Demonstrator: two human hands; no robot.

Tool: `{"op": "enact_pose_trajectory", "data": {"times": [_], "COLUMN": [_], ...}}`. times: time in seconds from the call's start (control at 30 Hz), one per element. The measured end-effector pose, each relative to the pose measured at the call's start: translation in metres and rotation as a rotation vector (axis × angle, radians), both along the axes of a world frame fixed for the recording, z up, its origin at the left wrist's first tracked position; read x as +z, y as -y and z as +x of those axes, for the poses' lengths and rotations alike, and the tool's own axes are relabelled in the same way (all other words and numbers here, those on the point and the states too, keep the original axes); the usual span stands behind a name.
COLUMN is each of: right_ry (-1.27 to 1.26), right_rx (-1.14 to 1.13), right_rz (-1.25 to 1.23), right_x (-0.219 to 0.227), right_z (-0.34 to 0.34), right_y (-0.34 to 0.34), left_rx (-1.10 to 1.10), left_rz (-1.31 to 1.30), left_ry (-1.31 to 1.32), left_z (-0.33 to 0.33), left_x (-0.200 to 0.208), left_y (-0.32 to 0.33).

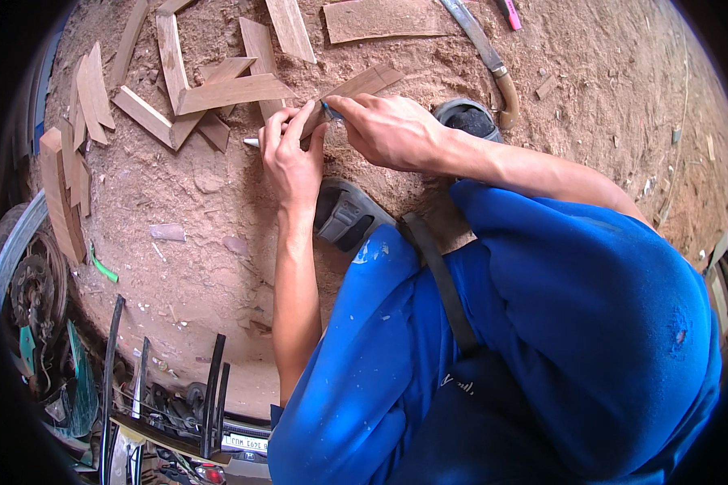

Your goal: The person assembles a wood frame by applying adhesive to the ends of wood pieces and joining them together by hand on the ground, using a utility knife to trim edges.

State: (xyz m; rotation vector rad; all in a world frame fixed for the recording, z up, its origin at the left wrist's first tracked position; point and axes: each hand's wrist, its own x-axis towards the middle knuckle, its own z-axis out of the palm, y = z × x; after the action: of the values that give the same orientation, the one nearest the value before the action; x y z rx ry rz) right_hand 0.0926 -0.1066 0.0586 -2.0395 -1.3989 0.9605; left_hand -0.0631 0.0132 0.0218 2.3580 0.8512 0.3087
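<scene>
Low over the dirt, both my hands meet at a short brown wood piece (374, 80), whose far end sticks out to the upper right. My left hand (291, 158) grips its near end, thumb on one side and fingers on the other. A thin white stick (251, 142), perhaps a pen, pokes out left of that hand; how it is held is hidden. My right hand (396, 133) is closed, its fingertips pinching a small blue item (329, 107) against the wood. Most of that item is covered by the fingers, so its kind does not show.
Several cut wood strips (226, 93) lie joined or overlapping at the upper left. A wooden-handled machete (481, 44) and a pink marker (510, 14) rest beyond my right hand. My sandalled foot (348, 214) is close below. Scrap and a wheel (36, 283) crowd the lower left.
</scene>
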Motion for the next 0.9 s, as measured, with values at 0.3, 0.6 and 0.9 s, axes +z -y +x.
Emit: {"op": "enact_pose_trajectory", "data": {"times": [0.3, 0.6, 0.9], "right_ry": [-0.074, -0.005, -0.044], "right_rx": [0.049, 0.013, 0.034], "right_rz": [-0.052, -0.002, 0.012], "right_x": [0.004, -0.008, 0.001], "right_z": [0.001, 0.001, 0.001], "right_y": [0.003, -0.003, 0.001], "left_rx": [-0.028, -0.04, -0.032], "left_rz": [0.043, 0.038, 0.03], "left_ry": [0.01, 0.013, 0.018], "left_z": [-0.003, -0.002, -0.005], "left_x": [-0.003, -0.005, -0.005], "left_y": [-0.002, -0.001, -0.003]}}
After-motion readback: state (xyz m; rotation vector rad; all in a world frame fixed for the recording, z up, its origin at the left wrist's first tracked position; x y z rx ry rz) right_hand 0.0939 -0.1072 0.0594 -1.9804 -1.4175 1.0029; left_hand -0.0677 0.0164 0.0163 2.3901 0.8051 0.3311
